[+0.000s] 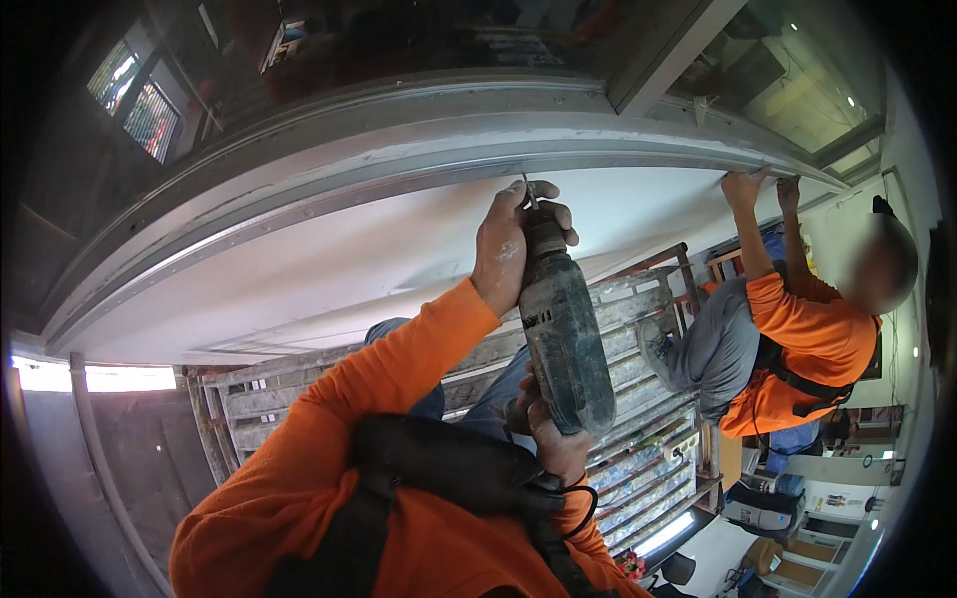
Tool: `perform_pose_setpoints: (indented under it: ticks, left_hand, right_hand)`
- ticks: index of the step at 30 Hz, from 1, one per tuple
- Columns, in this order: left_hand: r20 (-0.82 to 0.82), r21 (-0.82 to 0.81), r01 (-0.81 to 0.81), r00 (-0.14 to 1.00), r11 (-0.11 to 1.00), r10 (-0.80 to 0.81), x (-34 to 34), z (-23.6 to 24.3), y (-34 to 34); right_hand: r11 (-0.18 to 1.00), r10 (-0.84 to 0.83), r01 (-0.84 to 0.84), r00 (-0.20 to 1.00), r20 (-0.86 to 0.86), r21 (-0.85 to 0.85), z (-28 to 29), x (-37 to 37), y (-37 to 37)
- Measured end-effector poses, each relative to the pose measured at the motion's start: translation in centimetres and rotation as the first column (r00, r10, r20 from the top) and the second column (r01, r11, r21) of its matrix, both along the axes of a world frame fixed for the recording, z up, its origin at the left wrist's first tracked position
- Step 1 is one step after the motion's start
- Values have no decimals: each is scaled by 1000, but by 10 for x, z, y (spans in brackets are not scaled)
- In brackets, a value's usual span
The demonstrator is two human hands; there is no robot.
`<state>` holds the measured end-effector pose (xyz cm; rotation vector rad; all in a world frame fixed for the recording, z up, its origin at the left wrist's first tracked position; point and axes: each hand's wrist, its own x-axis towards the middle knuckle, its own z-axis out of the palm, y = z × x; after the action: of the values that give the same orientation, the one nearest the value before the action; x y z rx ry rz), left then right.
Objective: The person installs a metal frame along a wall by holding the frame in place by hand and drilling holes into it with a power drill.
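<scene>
Slatted scaffold (pixel 638 307) and white panel (pixel 329 249), head view: a dark power drill (pixel 568 339) at centre frame points up to a metal rail (pixel 399 182).
Left hand (pixel 501 249) wraps the drill's collar, fingers close to the thin bit (pixel 530 189); right hand (pixel 560 445) grips the lower end, partly hidden. Good work here likely means keeping the bit square to the rail, fingers clear, pressure steady, with a co-worker's hands (pixel 743 189) at the rail, upper right.

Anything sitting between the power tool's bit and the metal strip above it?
Nothing visible. The bit of the power tool points up at the metal strip, its tip at or very near it; can't tell if touching. The left hand wraps the power tool's front end, beside the bit, not across its tip.
</scene>
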<state>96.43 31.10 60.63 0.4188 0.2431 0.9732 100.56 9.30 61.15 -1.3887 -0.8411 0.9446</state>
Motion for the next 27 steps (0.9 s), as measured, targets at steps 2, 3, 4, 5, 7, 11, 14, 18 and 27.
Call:
perform_pose_setpoints:
  ticks: [2, 3, 4, 5, 7, 11, 14, 18, 27]
  left_hand:
    - [-22, -11, 3, 1000, 1000, -3, 1, 2, -2]
    - [-7, 16, 16, 1000, 1000, -16, 0, 3, -3]
    - [9, 45, 26, 1000, 999, -26, -1, 5, -3]
    - [8, 47, 25, 1000, 999, -25, -2, 6, -4]
    - [-15, 42, 20, 1000, 999, -19, -2, 8, -6]
    - [-38, 85, 36, 999, 996, -33, -3, 9, -13]
    - [-98, 133, 94, 992, 987, -81, -5, 9, -18]
    - [-150, 75, 177, 975, 981, -165, -5, 6, -19]
    - [-218, 125, 173, 965, 977, -143, -6, 12, -18]
  right_hand:
    - [999, -33, 33, 999, -30, 6, -4, -2, 0]
    - [998, -64, 65, 996, -58, 11, -5, -3, 0]
    - [998, -63, 64, 996, -58, 13, -4, -3, 1]
    - [998, -62, 62, 998, -24, 3, -1, -4, 3]
    - [998, -63, 63, 998, 14, -1, 0, -2, 5]
    - [999, 29, -25, 994, 110, -38, -4, 6, 0]
    - [998, 36, -32, 997, 66, -55, -3, 6, -3]
    - [1000, 22, -23, 997, -75, -19, -5, 2, -4]
    - [1000, -8, 8, 996, -85, 9, -12, 3, -6]
